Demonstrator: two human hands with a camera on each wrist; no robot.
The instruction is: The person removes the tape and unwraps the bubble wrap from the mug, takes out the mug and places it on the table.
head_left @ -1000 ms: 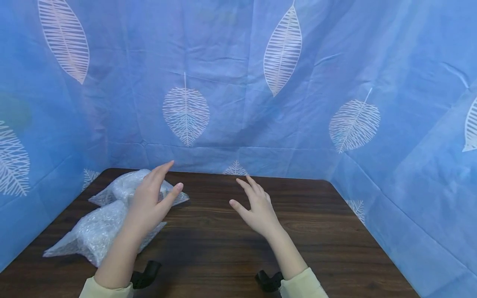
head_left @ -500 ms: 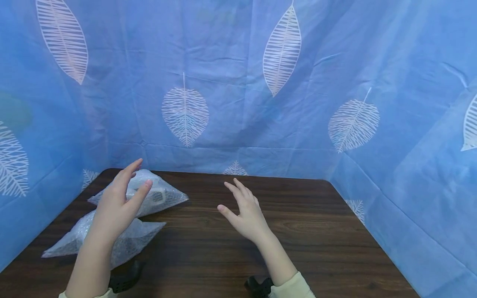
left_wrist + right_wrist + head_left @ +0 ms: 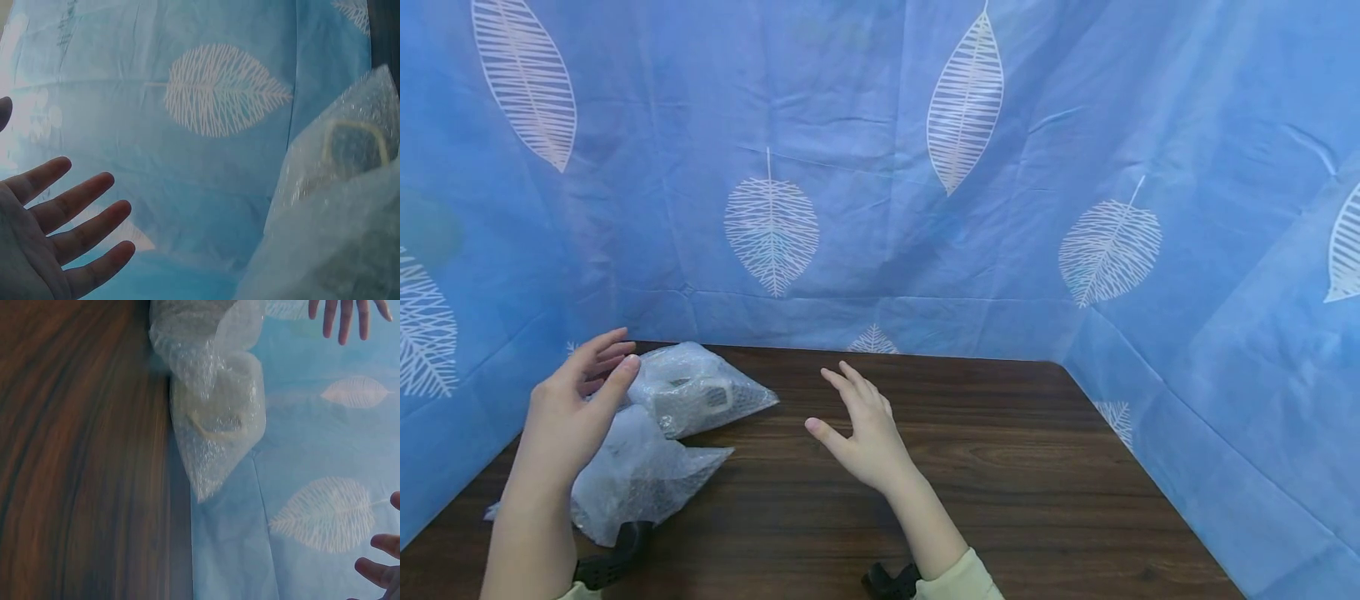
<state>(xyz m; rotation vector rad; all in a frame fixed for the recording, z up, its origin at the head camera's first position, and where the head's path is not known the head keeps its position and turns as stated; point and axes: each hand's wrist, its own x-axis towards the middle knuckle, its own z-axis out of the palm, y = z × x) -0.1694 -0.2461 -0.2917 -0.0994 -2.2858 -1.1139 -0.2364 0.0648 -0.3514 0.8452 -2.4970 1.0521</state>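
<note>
Two bundles in clear bubble wrap lie on the left of the table. Inside the far bubble-wrap bundle (image 3: 700, 392) a pale, handle-like loop shows through; the rest of its contents is blurred. The near bubble-wrap bundle (image 3: 632, 475) is partly covered by my left forearm. My left hand (image 3: 568, 408) hovers over the left side of the bundles, fingers relaxed and spread, holding nothing; its palm shows in the left wrist view. Above the middle of the table my right hand (image 3: 861, 433) hangs with loosely extended fingers, apart from the bundles.
The dark wood-grain table (image 3: 1037, 475) reaches back to a blue leaf-printed curtain (image 3: 865, 225), which also closes off the left and right sides. A black strap mount (image 3: 617, 554) sits on the left wrist, another (image 3: 891, 581) on the right.
Both hands have moved left, the left hand farther, from over the bundles' right part to their left side. The bundles have stayed in place.
</note>
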